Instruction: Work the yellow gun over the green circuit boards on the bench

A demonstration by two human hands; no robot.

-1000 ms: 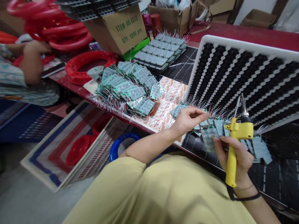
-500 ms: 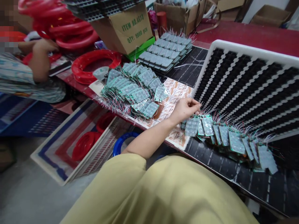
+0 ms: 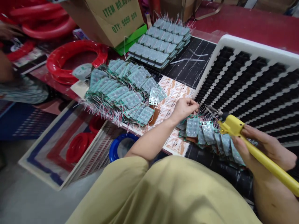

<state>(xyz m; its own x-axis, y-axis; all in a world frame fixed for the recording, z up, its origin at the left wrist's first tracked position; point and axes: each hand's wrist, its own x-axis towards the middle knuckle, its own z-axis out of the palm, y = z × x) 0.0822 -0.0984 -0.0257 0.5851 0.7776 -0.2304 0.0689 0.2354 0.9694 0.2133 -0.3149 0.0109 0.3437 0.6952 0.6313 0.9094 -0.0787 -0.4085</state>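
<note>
My left hand (image 3: 185, 108) rests at the left end of a row of small green circuit boards (image 3: 205, 132) with thin wire leads; its fingertips are pinched together at the leads of the first board. My right hand (image 3: 259, 149) grips a yellow soldering iron (image 3: 252, 149) by its handle. The iron's metal tip (image 3: 211, 109) points left, just right of my left fingertips and above the row. The boards overlap one another along the table's front edge.
A white-framed black grid panel (image 3: 252, 81) leans at the right. A heap of green boards (image 3: 121, 90) and neat grey stacks (image 3: 161, 42) lie behind, beside a cardboard box (image 3: 112, 18) and red rings (image 3: 74, 59). Another person's arm (image 3: 7, 71) is at far left.
My right hand has come back into view holding the yellow soldering iron, its tip now lowered toward my left fingers. The view has shifted closer; my left hand stays at the row's left end.
</note>
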